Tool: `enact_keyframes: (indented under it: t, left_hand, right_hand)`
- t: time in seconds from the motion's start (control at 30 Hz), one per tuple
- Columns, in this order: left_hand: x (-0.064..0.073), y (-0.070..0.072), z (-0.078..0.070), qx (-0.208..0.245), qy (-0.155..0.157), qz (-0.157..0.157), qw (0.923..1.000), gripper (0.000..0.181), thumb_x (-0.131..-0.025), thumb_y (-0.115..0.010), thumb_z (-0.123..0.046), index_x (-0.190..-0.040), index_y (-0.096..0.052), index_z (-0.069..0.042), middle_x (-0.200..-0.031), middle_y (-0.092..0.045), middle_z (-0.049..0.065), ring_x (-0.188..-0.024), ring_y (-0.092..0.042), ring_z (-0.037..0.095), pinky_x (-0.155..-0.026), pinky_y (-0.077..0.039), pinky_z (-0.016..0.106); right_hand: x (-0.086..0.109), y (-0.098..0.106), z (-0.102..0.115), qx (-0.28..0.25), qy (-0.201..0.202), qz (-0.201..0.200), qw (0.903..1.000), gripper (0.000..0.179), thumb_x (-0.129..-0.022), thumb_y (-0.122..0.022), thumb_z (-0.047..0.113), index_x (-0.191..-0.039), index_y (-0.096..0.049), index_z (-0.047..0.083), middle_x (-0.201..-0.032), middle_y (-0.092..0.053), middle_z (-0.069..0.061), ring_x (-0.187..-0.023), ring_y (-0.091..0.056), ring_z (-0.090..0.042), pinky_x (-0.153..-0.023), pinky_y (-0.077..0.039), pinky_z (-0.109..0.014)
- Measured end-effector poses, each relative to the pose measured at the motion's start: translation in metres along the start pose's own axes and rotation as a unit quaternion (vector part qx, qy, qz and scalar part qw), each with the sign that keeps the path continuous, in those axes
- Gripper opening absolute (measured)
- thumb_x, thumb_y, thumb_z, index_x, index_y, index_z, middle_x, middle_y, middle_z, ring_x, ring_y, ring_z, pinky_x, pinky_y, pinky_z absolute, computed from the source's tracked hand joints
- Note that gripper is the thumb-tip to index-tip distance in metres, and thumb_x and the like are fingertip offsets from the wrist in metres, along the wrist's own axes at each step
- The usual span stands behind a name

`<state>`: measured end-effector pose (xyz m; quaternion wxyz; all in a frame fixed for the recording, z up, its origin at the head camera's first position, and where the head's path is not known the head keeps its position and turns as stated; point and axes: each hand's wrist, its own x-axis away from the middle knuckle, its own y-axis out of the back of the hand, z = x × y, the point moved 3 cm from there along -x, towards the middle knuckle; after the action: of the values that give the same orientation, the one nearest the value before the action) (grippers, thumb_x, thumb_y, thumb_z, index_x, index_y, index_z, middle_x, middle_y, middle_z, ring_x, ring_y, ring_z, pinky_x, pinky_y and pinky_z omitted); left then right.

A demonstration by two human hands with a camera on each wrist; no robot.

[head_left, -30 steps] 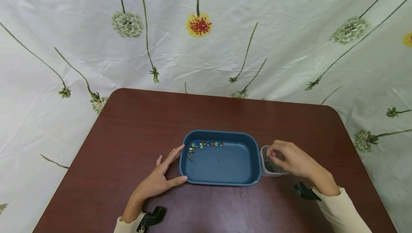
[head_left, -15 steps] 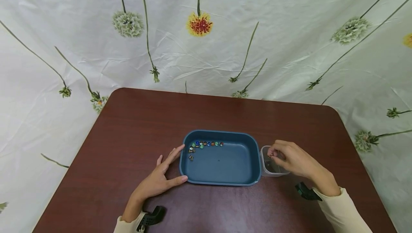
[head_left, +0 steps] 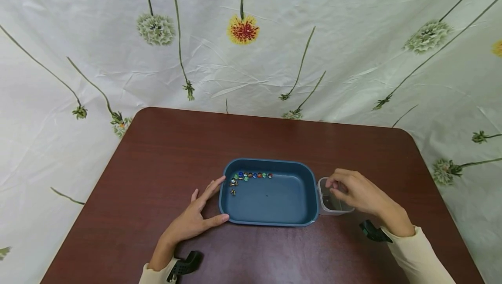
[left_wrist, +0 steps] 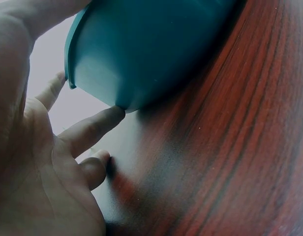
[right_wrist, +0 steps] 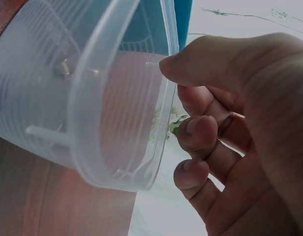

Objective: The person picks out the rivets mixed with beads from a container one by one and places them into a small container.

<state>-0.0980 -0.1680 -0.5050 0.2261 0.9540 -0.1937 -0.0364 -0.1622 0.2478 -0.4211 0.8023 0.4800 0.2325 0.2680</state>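
Clear cup (head_left: 331,199), right hand (head_left: 354,191) slightly lifted.

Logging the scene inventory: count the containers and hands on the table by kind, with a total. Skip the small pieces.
Blue tray: 1
Clear plastic cup: 1
Hands: 2, left hand flat against the tray's left end, right hand over the cup with fingers curled
Total: 4

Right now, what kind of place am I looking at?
Probably a makeshift tabletop recording setup, not a lived-in room: a brown table against a hung floral sheet, with only a blue tray and clear container on it.
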Motion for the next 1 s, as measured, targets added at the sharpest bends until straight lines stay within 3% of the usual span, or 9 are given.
enact_keyframes:
  t: [0.23,0.63,1.0]
  left_hand:
    - [0.002,-0.001,-0.001,0.003,0.002,0.004,1.0,0.093,-0.09,-0.076,-0.032,-0.161,-0.016,-0.037,-0.163,-0.033,0.006,-0.156,-0.007,0.038,-0.112,0.013,0.074]
    - [0.001,0.001,-0.001,0.004,-0.012,0.006,0.9999,0.091,-0.091,-0.075,-0.029,-0.161,-0.017,-0.034,-0.163,-0.031,0.01,-0.154,-0.006,0.043,-0.11,0.013,0.075]
    - [0.001,0.001,0.001,-0.003,-0.007,0.003,1.0,0.091,-0.091,-0.075,-0.031,-0.161,-0.016,-0.037,-0.163,-0.032,0.008,-0.154,-0.007,0.043,-0.11,0.013,0.076]
  right_hand:
    - [-0.003,0.004,0.002,-0.004,-0.002,-0.001,1.0,0.015,-0.084,-0.076,-0.002,-0.095,-0.072,0.008,-0.083,-0.053,0.012,-0.071,-0.05,-0.002,-0.058,-0.043,-0.016]
    - [-0.014,0.005,0.007,-0.005,-0.002,-0.001,1.0,0.013,-0.086,-0.077,0.002,-0.094,-0.072,0.01,-0.082,-0.052,0.012,-0.07,-0.051,-0.005,-0.059,-0.043,-0.017]
    - [-0.03,0.002,0.016,-0.014,-0.007,0.017,0.9997,0.012,-0.087,-0.077,0.006,-0.098,-0.073,0.01,-0.082,-0.054,0.011,-0.068,-0.051,-0.007,-0.059,-0.045,-0.018]
